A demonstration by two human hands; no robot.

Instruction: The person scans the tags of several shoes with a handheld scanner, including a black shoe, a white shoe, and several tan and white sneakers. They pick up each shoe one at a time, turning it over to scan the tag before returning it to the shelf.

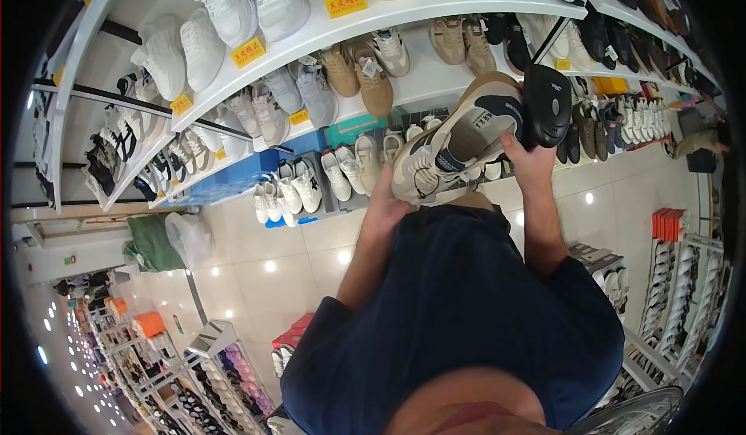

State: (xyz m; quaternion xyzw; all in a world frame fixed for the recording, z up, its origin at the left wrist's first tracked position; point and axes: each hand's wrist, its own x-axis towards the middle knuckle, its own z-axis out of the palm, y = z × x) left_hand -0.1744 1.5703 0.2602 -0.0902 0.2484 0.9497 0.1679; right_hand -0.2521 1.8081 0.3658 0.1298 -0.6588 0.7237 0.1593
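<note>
A beige sneaker [458, 143] with navy patches, dark laces and a gum-coloured sole is held up in front of my chest, its opening turned toward me. My left hand [386, 203] is closed around the toe end. At the heel end, the thumb of my right hand [530, 163] presses on the collar; its other fingers are mostly hidden. A black rounded handheld device [546, 104], like a barcode scanner, sits right above my right hand and against the shoe's heel. It appears held in that hand, though the grip is partly hidden.
Curved white shelves [435, 7] with rows of shoes and yellow labels stand in front. White sneakers [299, 186] line the lowest level. A green bag [154, 242] and a clear plastic bag [189, 237] lie on the tiled floor at left. Shoe racks [672, 279] stand at right.
</note>
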